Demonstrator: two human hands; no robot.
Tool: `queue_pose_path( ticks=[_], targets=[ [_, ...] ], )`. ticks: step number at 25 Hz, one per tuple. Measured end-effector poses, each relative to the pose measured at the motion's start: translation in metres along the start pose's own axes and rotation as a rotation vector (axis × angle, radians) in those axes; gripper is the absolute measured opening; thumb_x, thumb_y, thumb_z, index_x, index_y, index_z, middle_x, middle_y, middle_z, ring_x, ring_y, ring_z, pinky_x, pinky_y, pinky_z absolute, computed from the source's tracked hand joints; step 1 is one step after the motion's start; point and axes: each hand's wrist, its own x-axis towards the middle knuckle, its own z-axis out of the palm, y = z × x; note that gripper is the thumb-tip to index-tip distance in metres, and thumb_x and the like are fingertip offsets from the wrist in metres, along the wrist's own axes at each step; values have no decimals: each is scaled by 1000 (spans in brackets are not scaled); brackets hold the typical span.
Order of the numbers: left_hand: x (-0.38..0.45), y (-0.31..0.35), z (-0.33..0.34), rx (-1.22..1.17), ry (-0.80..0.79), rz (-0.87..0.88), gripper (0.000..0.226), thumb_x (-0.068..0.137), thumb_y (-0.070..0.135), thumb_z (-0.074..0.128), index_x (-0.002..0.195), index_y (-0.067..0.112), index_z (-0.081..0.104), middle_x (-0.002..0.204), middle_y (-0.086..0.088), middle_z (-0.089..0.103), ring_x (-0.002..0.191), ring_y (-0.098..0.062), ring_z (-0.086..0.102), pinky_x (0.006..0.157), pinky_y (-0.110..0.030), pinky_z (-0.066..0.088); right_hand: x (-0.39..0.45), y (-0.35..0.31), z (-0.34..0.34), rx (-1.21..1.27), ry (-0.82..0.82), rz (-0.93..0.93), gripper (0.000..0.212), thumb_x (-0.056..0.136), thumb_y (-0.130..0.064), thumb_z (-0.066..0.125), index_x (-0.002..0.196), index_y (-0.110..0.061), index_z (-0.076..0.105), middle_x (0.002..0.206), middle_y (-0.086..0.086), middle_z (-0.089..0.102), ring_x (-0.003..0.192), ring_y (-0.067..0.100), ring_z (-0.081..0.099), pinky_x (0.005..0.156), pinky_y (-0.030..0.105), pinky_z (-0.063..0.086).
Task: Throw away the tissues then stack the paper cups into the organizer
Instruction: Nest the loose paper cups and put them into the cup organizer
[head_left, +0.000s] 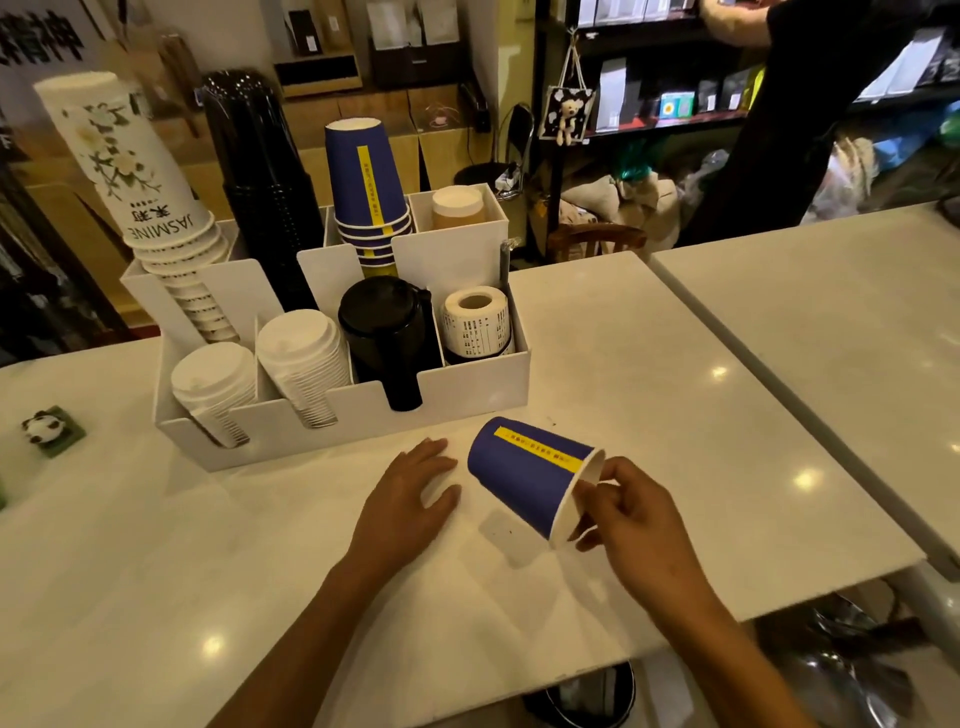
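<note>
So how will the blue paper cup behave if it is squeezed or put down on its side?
The blue paper cup looks thin and probably light: the right hand holds it by the rim alone. A squeeze would likely dent it. Being round and tapered, it may roll in a curve.

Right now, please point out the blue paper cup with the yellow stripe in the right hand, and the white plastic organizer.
blue paper cup (524, 470), head view, on its side wall.
white plastic organizer (457, 405), head view, on its front wall.
</note>
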Motion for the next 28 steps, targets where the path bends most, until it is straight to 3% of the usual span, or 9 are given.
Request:
queue_pose_path(
  ticks=[4, 6, 9, 12, 17, 19, 21, 25, 28],
  targets=[
    [-46, 34, -12, -503, 124, -260, 19, 99, 30, 58, 104, 33, 76, 120, 10, 73, 116, -5, 62, 107, -42, 46, -15, 8, 22, 71, 98, 7, 9, 98, -14, 56, 91, -16, 60, 76, -1, 75, 65, 18, 72, 57, 26, 57],
    [-67, 56, -23, -797, 90, -343, 26, 94, 45, 59, 99, 29, 78, 107, 4, 77, 104, -11, 70, 96, -42, 52, -23, 10, 36, 78, 133, 3, 10, 99, -18, 56, 89, -19, 60, 76, -2, 75, 67, 15, 73, 57, 22, 56],
    [-84, 79, -37, -1133, -27, -522, 55, 72, 65, 65, 107, 25, 76, 110, -6, 77, 101, -24, 74, 79, -39, 58, -36, 5, 58, 66, 158, 17, 13, 97, -37, 54, 88, -28, 58, 78, -9, 74, 71, 9, 73, 57, 19, 55],
    [-94, 85, -43, -1054, -20, -475, 71, 68, 71, 73, 124, 28, 61, 111, 3, 76, 101, -20, 73, 78, -34, 61, -44, 3, 77, 47, 85, -20, 1, 95, -36, 56, 95, -35, 57, 85, -24, 72, 76, 5, 72, 63, 21, 57],
    [-102, 70, -62, -1024, 70, -409, 66, 66, 55, 82, 124, 37, 55, 107, 10, 76, 98, -21, 74, 74, -30, 61, -38, -7, 58, -128, -349, -42, 40, 94, -14, 63, 113, -48, 58, 106, -34, 66, 100, 1, 66, 77, 15, 55],
    [-104, 64, -69, -1025, 64, -372, 68, 64, 54, 82, 125, 38, 56, 111, 9, 75, 101, -21, 73, 74, -26, 60, -27, -17, 47, -132, -373, -77, 44, 96, -10, 59, 119, -48, 58, 111, -29, 68, 106, 2, 65, 85, 21, 56],
    [-105, 63, -72, -978, 48, -338, 77, 59, 59, 82, 128, 40, 55, 116, 9, 73, 106, -18, 71, 77, -25, 59, -15, -33, 46, -71, -292, -85, 27, 95, -33, 61, 120, -43, 60, 114, -21, 71, 107, 6, 66, 89, 32, 57],
    [-103, 65, -71, -845, -16, -240, 85, 59, 64, 84, 135, 46, 50, 129, 10, 66, 117, -17, 64, 94, -38, 57, 7, -62, 53, -36, -343, -55, 65, 64, -73, 59, 121, -41, 59, 116, -19, 68, 104, 8, 68, 82, 30, 60],
    [-104, 67, -71, -738, -64, -179, 74, 63, 63, 81, 127, 65, 45, 129, 29, 59, 119, -3, 59, 92, -23, 54, 20, -71, 50, -134, -426, -48, 69, 54, -78, 61, 112, -40, 63, 110, -17, 70, 98, 9, 69, 79, 27, 59]
  ],
)
